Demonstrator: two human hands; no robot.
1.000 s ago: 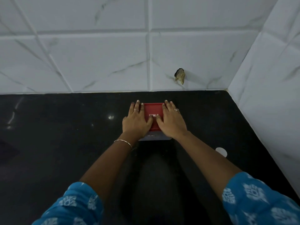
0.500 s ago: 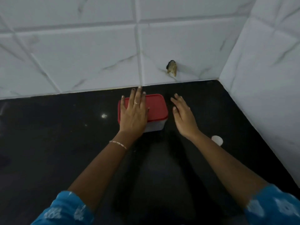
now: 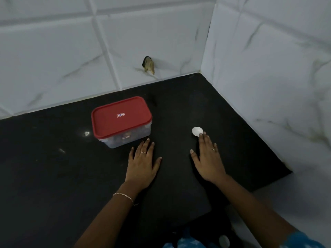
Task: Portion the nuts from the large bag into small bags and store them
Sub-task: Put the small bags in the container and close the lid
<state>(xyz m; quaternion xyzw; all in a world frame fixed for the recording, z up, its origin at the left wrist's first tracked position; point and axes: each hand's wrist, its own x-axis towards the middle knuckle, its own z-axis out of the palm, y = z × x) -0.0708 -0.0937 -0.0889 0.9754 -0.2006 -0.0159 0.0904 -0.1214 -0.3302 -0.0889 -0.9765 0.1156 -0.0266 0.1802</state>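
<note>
A clear box (image 3: 125, 138) with a red lid (image 3: 121, 120) sits closed on the black tabletop (image 3: 53, 167) near the tiled wall (image 3: 53, 59). Its long axis runs left to right, with the right end nearer the wall. The left hand (image 3: 142, 165) lies flat and empty just in front of it. The right hand (image 3: 207, 160) is flat too, fingertips at a small white disc (image 3: 196, 130). The sticker (image 3: 120, 114) on the lid is too small to read.

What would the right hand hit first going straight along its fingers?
The small white disc on the counter; the right hand reaches its near edge with its fingertips, contact unclear.

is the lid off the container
No, the red lid sits closed on top of the clear container.
</note>
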